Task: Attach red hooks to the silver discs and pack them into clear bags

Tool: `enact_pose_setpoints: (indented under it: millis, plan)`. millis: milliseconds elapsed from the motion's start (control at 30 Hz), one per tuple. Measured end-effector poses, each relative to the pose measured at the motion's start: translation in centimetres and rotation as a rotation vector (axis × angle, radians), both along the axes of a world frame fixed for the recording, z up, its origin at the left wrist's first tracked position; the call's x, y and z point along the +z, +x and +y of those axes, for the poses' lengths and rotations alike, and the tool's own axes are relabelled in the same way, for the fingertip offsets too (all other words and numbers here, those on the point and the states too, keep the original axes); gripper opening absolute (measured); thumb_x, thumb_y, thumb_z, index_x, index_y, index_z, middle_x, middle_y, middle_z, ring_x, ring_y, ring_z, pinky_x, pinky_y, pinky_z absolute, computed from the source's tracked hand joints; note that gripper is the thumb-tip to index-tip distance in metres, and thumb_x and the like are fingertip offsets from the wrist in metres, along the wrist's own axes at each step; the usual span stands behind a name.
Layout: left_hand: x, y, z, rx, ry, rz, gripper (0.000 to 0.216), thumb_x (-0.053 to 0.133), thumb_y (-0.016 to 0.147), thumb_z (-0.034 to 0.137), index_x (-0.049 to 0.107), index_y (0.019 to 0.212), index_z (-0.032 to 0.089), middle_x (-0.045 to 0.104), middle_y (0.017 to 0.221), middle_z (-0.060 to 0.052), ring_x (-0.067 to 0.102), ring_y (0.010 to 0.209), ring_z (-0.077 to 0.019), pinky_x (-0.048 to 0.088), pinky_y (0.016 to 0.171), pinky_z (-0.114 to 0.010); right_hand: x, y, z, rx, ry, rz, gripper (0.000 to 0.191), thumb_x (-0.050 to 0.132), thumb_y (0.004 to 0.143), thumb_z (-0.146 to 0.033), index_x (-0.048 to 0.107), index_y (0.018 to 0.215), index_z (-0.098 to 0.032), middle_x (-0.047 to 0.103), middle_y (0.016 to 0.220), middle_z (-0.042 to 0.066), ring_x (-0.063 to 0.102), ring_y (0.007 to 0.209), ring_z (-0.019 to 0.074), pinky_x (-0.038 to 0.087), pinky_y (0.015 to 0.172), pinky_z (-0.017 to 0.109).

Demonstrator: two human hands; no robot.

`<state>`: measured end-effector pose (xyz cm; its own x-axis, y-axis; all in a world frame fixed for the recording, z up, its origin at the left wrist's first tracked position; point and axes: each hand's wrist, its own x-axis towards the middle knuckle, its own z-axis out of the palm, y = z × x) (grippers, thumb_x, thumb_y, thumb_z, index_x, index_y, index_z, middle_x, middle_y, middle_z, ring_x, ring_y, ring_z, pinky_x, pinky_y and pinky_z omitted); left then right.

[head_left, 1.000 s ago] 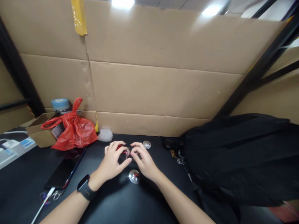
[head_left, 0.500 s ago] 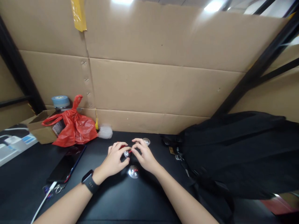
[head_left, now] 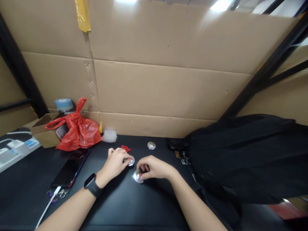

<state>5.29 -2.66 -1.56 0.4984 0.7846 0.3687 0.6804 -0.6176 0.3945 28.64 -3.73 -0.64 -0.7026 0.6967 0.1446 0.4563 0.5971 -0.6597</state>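
Observation:
Close to the middle of the black tabletop, my left hand (head_left: 117, 163) pinches the rim of a small shiny silver dome (head_left: 131, 161) between thumb and fingers. To its right and nearer to me, my right hand (head_left: 153, 168) has its thumb and bent fingers on a second, larger-looking shiny dome (head_left: 137, 176), partly covering it. Red spots show on both domes; I cannot tell whether they are reflections or contents. A heap of thin red pieces (head_left: 125, 148) lies just beyond my left fingers. Farther back rests a third round, clear-looking dome (head_left: 151, 145), untouched.
At left stand a red plastic bag (head_left: 81, 131), a cardboard box (head_left: 45, 131), a jar with a blue lid (head_left: 64, 103) and a power strip (head_left: 19, 152). A charging phone (head_left: 71, 168) lies in front. A black backpack (head_left: 240, 157) covers the right side; cardboard walls the back.
My right hand has moved down toward me from beside the left hand and onto the nearer dome. My left hand has closed in on its dome, and the red heap is uncovered.

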Motion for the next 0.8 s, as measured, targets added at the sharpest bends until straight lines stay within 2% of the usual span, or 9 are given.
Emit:
enact_pose_setpoints:
  millis: [133, 233, 367, 467, 567, 667, 800]
  plan:
    - [-0.1, -0.1, 0.2, 0.024, 0.011, -0.012, 0.024, 0.053, 0.095, 0.033, 0.073, 0.085, 0.026, 0.074, 0.094, -0.004, 0.061, 0.095, -0.0211, 0.028, 0.081, -0.037, 0.0, -0.3, -0.2, 0.016, 0.017, 0.038, 0.007, 0.074, 0.077, -0.028, 0.076, 0.081, -0.023, 0.063, 0.066, -0.001, 0.055, 0.056, 0.0112, 0.043, 0.054, 0.021]
    - [-0.2, -0.1, 0.5, 0.048, -0.020, -0.024, 0.022, 0.052, 0.095, 0.031, 0.071, 0.085, 0.025, 0.075, 0.093, -0.002, 0.062, 0.093, -0.0199, 0.028, 0.082, -0.036, -0.1, -0.5, -0.2, 0.001, -0.009, -0.008, 0.005, 0.070, 0.080, -0.021, 0.075, 0.078, -0.022, 0.066, 0.066, -0.001, 0.057, 0.055, 0.0115, 0.043, 0.054, 0.021]
    - [-0.1, 0.1, 0.6, 0.079, -0.080, -0.071, 0.017, 0.054, 0.094, 0.031, 0.070, 0.089, 0.026, 0.075, 0.093, 0.000, 0.064, 0.095, -0.0199, 0.031, 0.084, -0.036, -0.3, -0.6, 0.0, -0.172, 0.059, 0.011, 0.009, 0.065, 0.084, -0.019, 0.072, 0.079, -0.020, 0.067, 0.067, 0.001, 0.060, 0.059, 0.0133, 0.046, 0.059, 0.024]
    - [0.2, 0.3, 0.5, 0.085, -0.121, -0.133, 0.016, 0.056, 0.092, 0.033, 0.071, 0.091, 0.026, 0.075, 0.093, 0.000, 0.065, 0.096, -0.0204, 0.036, 0.088, -0.037, -0.5, -0.8, 0.4, -0.284, 0.061, 0.189, 0.010, 0.062, 0.088, -0.025, 0.068, 0.083, -0.019, 0.067, 0.075, 0.002, 0.060, 0.062, 0.0131, 0.048, 0.062, 0.025]
    - [0.4, 0.5, 0.3, 0.046, -0.170, -0.241, 0.016, 0.058, 0.091, 0.033, 0.071, 0.089, 0.025, 0.075, 0.095, 0.000, 0.066, 0.096, -0.0195, 0.042, 0.089, -0.035, -1.1, -1.4, 0.7, -0.308, -0.024, 0.405, 0.018, 0.063, 0.088, -0.035, 0.065, 0.086, -0.018, 0.067, 0.092, 0.006, 0.064, 0.067, 0.0129, 0.051, 0.061, 0.025]
    - [0.4, 0.6, 0.3, -0.026, -0.193, -0.345, 0.016, 0.059, 0.090, 0.032, 0.072, 0.087, 0.023, 0.075, 0.095, -0.002, 0.067, 0.092, -0.0179, 0.047, 0.087, -0.030, -1.9, -2.0, 0.8, -0.298, -0.195, 0.584, 0.026, 0.064, 0.087, -0.044, 0.063, 0.089, -0.018, 0.064, 0.112, 0.009, 0.069, 0.075, 0.0145, 0.055, 0.062, 0.026]
    - [0.2, 0.6, 0.5, -0.036, -0.198, -0.384, 0.015, 0.060, 0.089, 0.031, 0.072, 0.088, 0.021, 0.075, 0.094, -0.002, 0.069, 0.088, -0.0173, 0.050, 0.084, -0.027, -2.7, -2.5, 0.9, -0.301, -0.375, 0.710, 0.034, 0.070, 0.082, -0.046, 0.063, 0.099, -0.018, 0.065, 0.114, 0.009, 0.071, 0.074, 0.0155, 0.058, 0.062, 0.027]
